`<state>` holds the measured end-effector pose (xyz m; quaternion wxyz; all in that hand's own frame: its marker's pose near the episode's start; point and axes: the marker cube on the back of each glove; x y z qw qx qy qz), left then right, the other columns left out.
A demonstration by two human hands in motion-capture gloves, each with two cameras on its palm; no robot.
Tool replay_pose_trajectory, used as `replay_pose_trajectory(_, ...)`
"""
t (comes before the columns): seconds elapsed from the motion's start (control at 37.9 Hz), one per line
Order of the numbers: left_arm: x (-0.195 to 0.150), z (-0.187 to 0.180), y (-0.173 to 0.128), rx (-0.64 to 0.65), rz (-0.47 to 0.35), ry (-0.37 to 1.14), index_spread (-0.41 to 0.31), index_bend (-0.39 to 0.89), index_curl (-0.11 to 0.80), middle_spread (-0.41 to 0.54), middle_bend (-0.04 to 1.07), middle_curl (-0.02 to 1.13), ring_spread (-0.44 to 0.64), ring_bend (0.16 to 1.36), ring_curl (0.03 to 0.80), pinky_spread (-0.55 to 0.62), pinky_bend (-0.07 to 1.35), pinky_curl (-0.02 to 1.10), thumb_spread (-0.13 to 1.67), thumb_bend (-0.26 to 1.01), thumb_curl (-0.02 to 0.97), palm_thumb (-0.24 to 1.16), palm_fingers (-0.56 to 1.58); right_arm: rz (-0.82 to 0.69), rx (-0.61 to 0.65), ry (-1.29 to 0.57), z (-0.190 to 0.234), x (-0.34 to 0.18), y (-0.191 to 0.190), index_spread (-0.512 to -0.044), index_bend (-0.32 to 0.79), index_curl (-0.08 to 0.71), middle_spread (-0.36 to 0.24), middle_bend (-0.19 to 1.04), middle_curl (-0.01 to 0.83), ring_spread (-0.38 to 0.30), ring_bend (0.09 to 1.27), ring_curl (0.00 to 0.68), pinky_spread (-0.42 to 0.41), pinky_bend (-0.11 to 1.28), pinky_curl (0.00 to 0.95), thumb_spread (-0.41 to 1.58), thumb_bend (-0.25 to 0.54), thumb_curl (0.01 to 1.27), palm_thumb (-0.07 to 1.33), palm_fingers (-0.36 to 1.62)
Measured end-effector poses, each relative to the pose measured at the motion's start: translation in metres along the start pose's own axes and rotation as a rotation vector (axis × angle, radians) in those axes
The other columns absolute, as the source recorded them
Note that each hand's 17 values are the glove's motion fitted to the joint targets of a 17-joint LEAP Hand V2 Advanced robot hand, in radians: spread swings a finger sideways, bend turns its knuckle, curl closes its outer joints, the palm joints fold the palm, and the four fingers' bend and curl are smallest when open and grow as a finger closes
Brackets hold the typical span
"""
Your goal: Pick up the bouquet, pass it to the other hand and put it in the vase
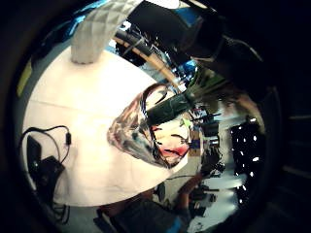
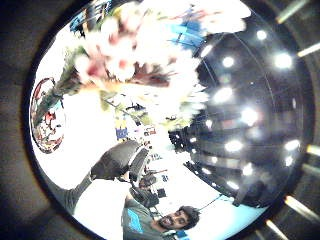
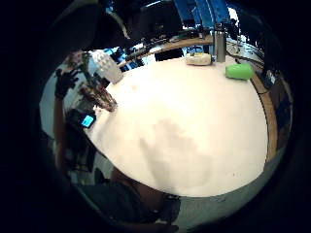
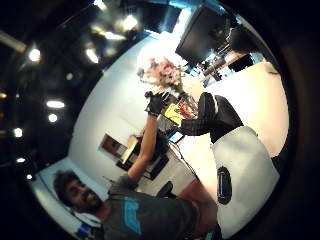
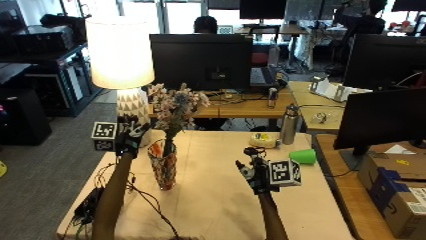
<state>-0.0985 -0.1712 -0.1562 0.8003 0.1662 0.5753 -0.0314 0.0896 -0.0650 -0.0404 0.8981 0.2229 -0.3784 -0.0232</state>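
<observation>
The bouquet [image 5: 174,105] of pale pink and white flowers stands upright with its stems in the patterned glass vase [image 5: 163,167] on the left part of the table. My left hand [image 5: 130,134] is raised just left of the stems, fingers spread, apart from them. In the left palm views the vase mouth [image 1: 141,136] with dark stems and the blossoms [image 2: 140,55] are close by. My right hand [image 5: 256,175] hovers over the middle of the table with relaxed fingers, holding nothing. The right thumb side view shows the spread left hand [image 4: 156,105] under the flowers [image 4: 162,70].
A white lamp [image 5: 120,55] stands behind the vase at the table's back left. A steel bottle [image 5: 289,125], a green cup [image 5: 303,156] and a tape roll [image 5: 263,141] sit at the back right. A black device with cables [image 5: 90,207] lies at the left edge.
</observation>
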Motion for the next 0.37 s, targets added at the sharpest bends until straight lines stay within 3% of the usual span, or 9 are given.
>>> replay_pose_trajectory(0.08,0.009,-0.013,0.007,0.033,0.049,0.012,0.054,0.06,0.337,0.185,0.15,0.35,0.15,0.67,0.374,0.25,0.67,0.43,0.83,-0.07,0.398,0.35,0.2,-0.008,0.002,-0.004,-0.001,-0.004,0.001,-0.289,0.15,0.373,-0.071,0.19,0.42,0.015,0.25,0.364,0.323,0.24,0.345,1.07,-0.02,0.57,0.82,0.79)
replay_pose_trajectory(0.37,0.048,-0.044,0.049,0.072,0.144,0.051,0.05,0.12,0.297,0.217,0.19,0.33,0.22,0.69,0.352,0.35,0.66,0.4,0.82,-0.04,0.363,0.3,0.23,-0.044,0.014,-0.017,0.002,-0.024,0.001,-0.293,0.15,0.369,-0.071,0.19,0.417,0.015,0.25,0.369,0.322,0.22,0.349,1.07,-0.018,0.55,0.83,0.8)
